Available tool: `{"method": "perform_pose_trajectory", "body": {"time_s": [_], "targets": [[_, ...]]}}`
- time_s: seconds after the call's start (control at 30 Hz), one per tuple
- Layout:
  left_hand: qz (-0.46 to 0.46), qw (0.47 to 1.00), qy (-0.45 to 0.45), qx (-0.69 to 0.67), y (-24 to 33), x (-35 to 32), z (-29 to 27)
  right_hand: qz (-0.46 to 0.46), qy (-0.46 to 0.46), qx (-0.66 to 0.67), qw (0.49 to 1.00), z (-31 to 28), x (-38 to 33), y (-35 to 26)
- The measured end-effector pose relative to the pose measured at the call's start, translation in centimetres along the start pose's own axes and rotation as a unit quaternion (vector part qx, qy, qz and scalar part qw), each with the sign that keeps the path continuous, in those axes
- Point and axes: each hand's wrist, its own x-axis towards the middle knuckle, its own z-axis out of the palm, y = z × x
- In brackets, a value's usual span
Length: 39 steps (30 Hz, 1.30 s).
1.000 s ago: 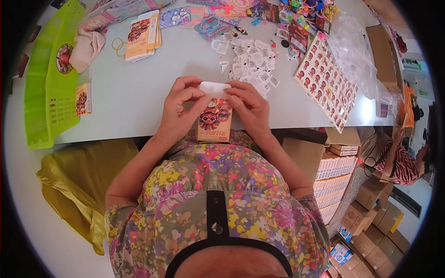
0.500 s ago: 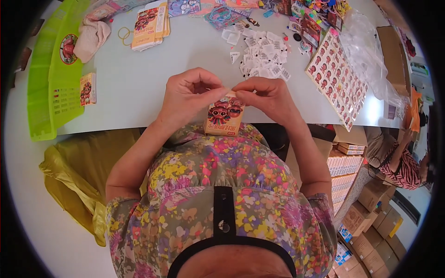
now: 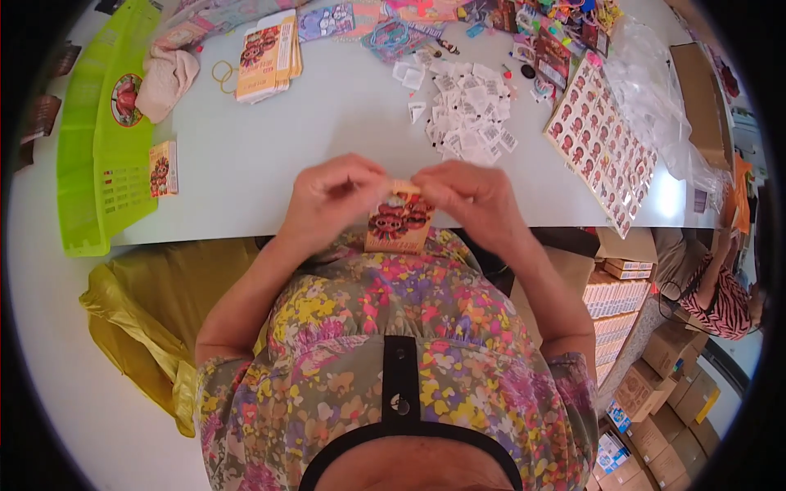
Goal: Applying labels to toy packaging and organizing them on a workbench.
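A small orange carton [image 3: 398, 227] with cartoon figures on its front stands at the table's near edge, close against my body. My left hand [image 3: 329, 200] pinches its upper left edge between thumb and forefinger. On the opposite side, my right hand [image 3: 477, 203] has thumb and fingers closed on the upper right edge. Both hands are slightly blurred, and the fingers partly cover the carton's top, so I cannot tell whether its flap is tucked in. A similar carton [image 3: 163, 169] stands upright beside the green basket [image 3: 82, 164] on the left.
Flat orange cartons [image 3: 262, 64] lie stacked at the back left, near rubber bands [image 3: 222, 77]. Beyond my right hand are many small white packets [image 3: 468, 110] and a sticker sheet [image 3: 604, 147]. Clear plastic [image 3: 651, 90] lies farther right. Another person in striped clothing [image 3: 714, 301] is at the far right.
Both hands have dropped toward my body, their fingers now lower over the carton's top edge. The carton sits slightly lower too. The whole view has shifted a little.
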Motion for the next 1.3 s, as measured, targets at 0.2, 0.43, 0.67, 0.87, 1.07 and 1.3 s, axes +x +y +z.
{"method": "perform_pose_trajectory", "body": {"time_s": [0.2,0.43,0.67,0.87,1.07,1.3], "targets": [[0.15,0.978,-0.109,0.098,-1.1,-1.0,-1.1,-0.19,0.039,-0.112,0.975,1.5,-2.2,0.9],[0.2,0.98,0.011,-0.017,-1.8,2.1,-1.1,0.034,0.144,0.299,0.943,2.9,4.4,0.8],[0.15,0.963,0.162,-0.153,-1.0,2.5,-3.0,-0.32,0.143,-0.385,0.854,0.2,16.2,1.0],[0.137,0.978,0.137,-0.081,-3.8,3.8,-4.8,-0.198,0.048,-0.495,0.845,-3.0,20.4,3.1],[0.15,0.981,0.1,-0.067,-4.2,4.0,-4.7,0.038,0.032,0.357,0.933,-5.0,22.3,0.1],[0.135,0.985,0.093,-0.044,-4.0,4.2,-4.3,-0.106,0.102,-0.145,0.978,-0.3,26.0,2.0]]}}
